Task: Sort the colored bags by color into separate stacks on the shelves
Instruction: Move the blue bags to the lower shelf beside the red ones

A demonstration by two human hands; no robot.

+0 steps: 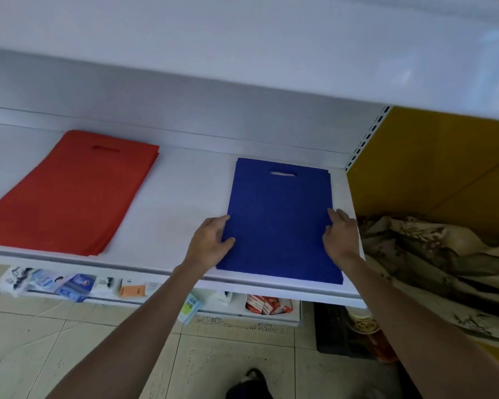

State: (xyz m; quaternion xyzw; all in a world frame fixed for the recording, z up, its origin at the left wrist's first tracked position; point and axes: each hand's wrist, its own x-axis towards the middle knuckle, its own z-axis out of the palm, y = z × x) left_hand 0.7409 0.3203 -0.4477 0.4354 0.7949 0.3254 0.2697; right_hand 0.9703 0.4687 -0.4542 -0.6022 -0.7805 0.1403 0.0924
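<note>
Two hands hold the blue stack of bags at its sides on the white shelf.

The blue stack (280, 220) lies flat on the shelf (179, 203), its handle holes away from the person and its near end at the shelf's front edge. The left hand (211, 243) grips the left edge of the blue stack, with the thumb on top. The right hand (340, 234) presses nearly straight fingers (339, 214) against the right edge. Left of the blue stack, well apart, lies the red stack (69, 194). Right of it are a yellow panel (432, 162) and a patterned cloth (432, 254). Below it, small packets (69, 283) sit on a lower shelf above the tiled floor (98, 355).
</note>
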